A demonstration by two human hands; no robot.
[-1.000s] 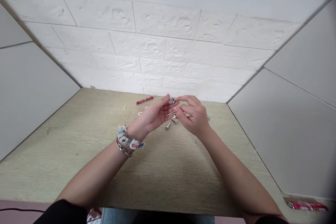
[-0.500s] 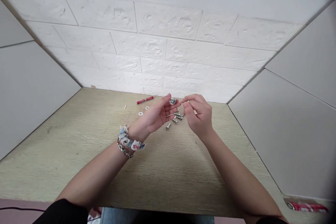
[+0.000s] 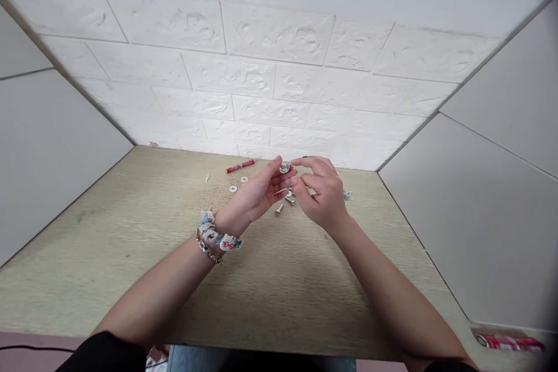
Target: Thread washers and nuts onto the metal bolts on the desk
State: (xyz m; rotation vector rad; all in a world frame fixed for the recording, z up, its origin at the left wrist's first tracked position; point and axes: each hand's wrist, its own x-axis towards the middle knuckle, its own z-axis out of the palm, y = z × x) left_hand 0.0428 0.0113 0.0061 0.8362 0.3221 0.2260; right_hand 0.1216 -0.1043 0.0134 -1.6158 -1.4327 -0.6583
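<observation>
My left hand (image 3: 264,190) is turned palm up, its thumb and fingers closed on a bolt (image 3: 285,168) with what looks like a washer around it. Close to the bolt's right side is my right hand (image 3: 321,190), index finger reaching toward it and thumb held apart below. I see nothing between the right fingers. Below the hands lie several silver bolts (image 3: 279,210) on the wooden table (image 3: 279,279), some partly hidden by the right hand. Two flat washers, one nearer (image 3: 233,189) and one farther (image 3: 244,179), rest left of my left hand.
A red pen-like tube (image 3: 240,166) lies near the back wall, with a small white scrap (image 3: 207,178) to its left. Small metal pieces (image 3: 347,195) sit right of my right hand. White panels (image 3: 488,215) stand at the sides. A red cylinder (image 3: 510,343) lies at the lower right.
My right hand has moved left, closer to the bolt, and its thumb and index finger have spread apart. The bolt in my left hand has tilted slightly. Metal pieces at the right have come into view.
</observation>
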